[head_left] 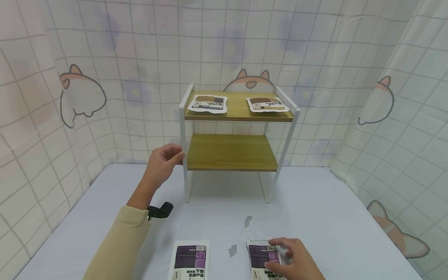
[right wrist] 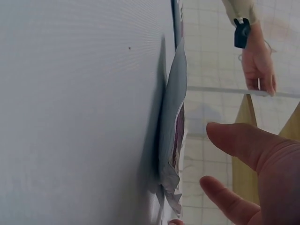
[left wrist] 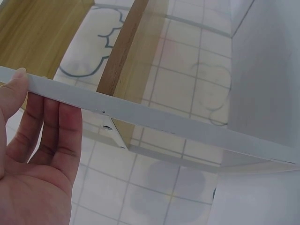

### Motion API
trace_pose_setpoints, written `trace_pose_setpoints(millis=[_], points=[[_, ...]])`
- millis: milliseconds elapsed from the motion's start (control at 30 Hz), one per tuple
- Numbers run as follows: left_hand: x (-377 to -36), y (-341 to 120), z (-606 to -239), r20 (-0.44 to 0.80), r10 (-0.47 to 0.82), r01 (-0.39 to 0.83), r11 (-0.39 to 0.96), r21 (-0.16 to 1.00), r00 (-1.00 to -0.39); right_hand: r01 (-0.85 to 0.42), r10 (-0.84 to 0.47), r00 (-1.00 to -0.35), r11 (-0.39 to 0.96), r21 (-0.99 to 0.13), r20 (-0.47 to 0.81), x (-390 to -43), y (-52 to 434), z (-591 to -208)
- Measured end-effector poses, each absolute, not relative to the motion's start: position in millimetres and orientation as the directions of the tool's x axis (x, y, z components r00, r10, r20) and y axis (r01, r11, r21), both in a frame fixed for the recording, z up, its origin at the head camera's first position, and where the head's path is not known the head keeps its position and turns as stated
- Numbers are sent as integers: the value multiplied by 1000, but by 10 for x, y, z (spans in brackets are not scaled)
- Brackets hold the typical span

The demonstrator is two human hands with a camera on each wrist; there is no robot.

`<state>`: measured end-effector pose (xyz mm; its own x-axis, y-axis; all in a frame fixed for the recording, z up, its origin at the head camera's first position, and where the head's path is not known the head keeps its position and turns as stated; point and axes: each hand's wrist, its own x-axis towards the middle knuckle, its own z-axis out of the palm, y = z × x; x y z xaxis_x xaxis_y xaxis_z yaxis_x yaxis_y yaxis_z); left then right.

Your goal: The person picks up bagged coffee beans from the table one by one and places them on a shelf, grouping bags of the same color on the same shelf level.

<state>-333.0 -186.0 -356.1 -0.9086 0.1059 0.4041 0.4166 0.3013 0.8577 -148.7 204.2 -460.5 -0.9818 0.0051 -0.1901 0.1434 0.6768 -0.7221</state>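
A two-tier shelf rack [head_left: 232,153] with white metal legs and wood-look boards stands toward the back of the table. My left hand [head_left: 161,165] pinches its left front post [left wrist: 154,117], thumb on one side and fingers on the other. At the front of the table, my right hand [head_left: 297,259] hovers over the right-hand purple-and-white packet [head_left: 257,254], thumb and fingers spread apart. From the right wrist, that packet [right wrist: 173,126] lies on the table with a crumpled edge, and a gap shows between it and the thumb.
Left of it lies a second purple-and-white packet [head_left: 190,256]. Two brown-and-white packets rest on the upper board, one at the left [head_left: 209,103] and one at the right [head_left: 267,104]. Grey patches [head_left: 232,250] mark the white tabletop [head_left: 308,210]. A patterned curtain [head_left: 147,77] encloses the back and sides.
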Motion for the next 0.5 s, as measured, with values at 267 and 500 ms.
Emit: trace_pose_setpoints(millis=[267, 500], points=[[-3338, -1854, -3562, 401, 111, 415, 295, 861, -909, 165, -12, -969, 714, -681, -247, -1487, 2055, -4612], [-3331, -1856, -3558, 394, 100, 405, 305, 862, -914, 94, -92, -970, 715, -692, -226, -1492, 2101, -4628]])
